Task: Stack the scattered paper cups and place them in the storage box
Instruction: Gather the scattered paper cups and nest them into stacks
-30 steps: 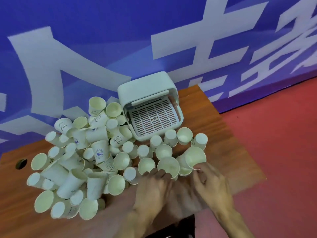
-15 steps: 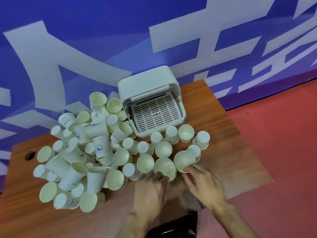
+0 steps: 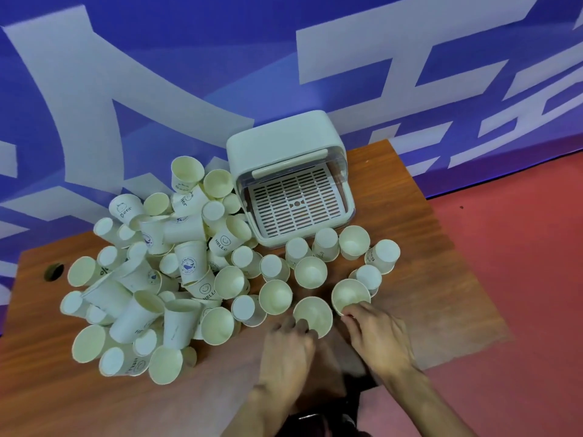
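Several cream paper cups lie scattered in a heap (image 3: pixel 151 279) on the left of the wooden table (image 3: pixel 441 279), some upright, some tipped over. More stand in a loose row before the white storage box (image 3: pixel 284 143), whose lid is raised over a slotted tray (image 3: pixel 293 205). My left hand (image 3: pixel 288 351) grips an upright cup (image 3: pixel 312 315) at its near rim. My right hand (image 3: pixel 378 335) pinches the near rim of another upright cup (image 3: pixel 350 294) just to the right. Both cups stand on the table.
A blue wall with large white shapes rises right behind the table. A round cable hole (image 3: pixel 53 272) sits at the far left. Red floor (image 3: pixel 520 279) lies to the right beyond the table edge. A dark object (image 3: pixel 318 421) shows below the near edge.
Both hands have stayed at the near cups. The cup under my right hand moved left, closer to the one in my left. The camera view shifted slightly.
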`<state>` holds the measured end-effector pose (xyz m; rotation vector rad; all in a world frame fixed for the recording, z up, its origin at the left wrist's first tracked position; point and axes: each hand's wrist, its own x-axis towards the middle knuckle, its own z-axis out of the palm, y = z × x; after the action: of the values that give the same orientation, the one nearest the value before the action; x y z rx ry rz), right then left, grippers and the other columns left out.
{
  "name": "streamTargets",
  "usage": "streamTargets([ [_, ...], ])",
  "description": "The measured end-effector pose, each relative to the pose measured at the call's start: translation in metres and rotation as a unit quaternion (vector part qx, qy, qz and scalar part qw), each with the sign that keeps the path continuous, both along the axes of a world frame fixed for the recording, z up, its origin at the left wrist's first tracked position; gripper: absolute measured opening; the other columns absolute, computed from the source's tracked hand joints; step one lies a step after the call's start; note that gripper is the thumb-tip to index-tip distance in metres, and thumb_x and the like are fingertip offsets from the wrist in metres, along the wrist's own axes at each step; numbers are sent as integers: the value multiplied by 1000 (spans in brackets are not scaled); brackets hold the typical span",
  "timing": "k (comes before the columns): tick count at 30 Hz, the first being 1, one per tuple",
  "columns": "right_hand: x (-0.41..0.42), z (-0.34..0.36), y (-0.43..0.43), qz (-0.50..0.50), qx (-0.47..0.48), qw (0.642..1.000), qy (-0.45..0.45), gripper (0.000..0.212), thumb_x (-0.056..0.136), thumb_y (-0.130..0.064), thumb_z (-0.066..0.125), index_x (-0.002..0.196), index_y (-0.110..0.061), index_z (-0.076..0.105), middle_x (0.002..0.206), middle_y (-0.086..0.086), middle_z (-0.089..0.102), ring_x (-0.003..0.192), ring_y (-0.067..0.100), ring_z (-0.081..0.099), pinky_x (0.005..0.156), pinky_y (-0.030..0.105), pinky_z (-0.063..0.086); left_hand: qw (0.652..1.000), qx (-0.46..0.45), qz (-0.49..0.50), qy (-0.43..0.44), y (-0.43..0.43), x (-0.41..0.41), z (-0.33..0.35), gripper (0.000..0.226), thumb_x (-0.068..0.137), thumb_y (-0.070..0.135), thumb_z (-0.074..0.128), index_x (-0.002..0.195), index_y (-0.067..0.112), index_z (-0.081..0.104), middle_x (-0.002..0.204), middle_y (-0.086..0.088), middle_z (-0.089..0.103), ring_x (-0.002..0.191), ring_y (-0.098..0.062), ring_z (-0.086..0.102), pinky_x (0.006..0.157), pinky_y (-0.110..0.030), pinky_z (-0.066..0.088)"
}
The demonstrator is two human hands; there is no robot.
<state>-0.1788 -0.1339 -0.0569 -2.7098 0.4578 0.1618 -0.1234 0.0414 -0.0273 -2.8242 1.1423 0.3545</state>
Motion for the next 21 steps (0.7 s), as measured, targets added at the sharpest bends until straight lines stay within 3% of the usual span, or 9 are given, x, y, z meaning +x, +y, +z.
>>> streamTargets([
  [2,2,0,1,-2,1,1000,12,5,92,-38,59,94,-35,62,90,-14,65,77,13,65,59,29,45,1000,6,-5,15,-1,3,-11,33,46,39,92,50,20,65,54,5,55,50,-19,55,42,-25,36],
  [7,5,-1,7,-11,-25,999,21,4,92,-38,58,93,-35,61,85,-12,65,70,15,65,53,28,40,999,-4,-9,47,-1,9,-25,36,49,53,91,51,26,68,56,12,56,52,-12,56,42,-24,18],
  [11,9,8,9,14,-68,996,61,15,96,-42,48,97,-33,61,89,-10,68,74,16,67,54,31,38,999,19,-23,20,-4,5,-26,35,50,53,90,55,25,69,60,8,59,63,-16,59,44,-23,37],
  [14,15,24,15,27,-89,993,75,14,82,-38,67,94,-32,64,85,-11,69,69,15,68,49,30,39,999,-27,-13,14,2,16,-11,35,64,57,80,78,27,70,76,6,65,69,-17,60,48,-29,47],
  [17,28,43,19,30,-87,996,19,24,70,-22,72,92,-31,67,85,-14,69,65,15,67,45,26,36,991,-134,-2,-26,11,39,13,21,88,46,57,88,27,67,80,8,64,66,-17,59,52,-33,47],
  [21,102,70,44,106,-123,986,-37,15,73,-17,68,84,-27,66,77,-9,67,61,19,63,45,25,34,977,-189,46,-85,41,104,35,11,87,30,58,83,24,67,78,6,63,64,-21,57,51,-32,43],
])
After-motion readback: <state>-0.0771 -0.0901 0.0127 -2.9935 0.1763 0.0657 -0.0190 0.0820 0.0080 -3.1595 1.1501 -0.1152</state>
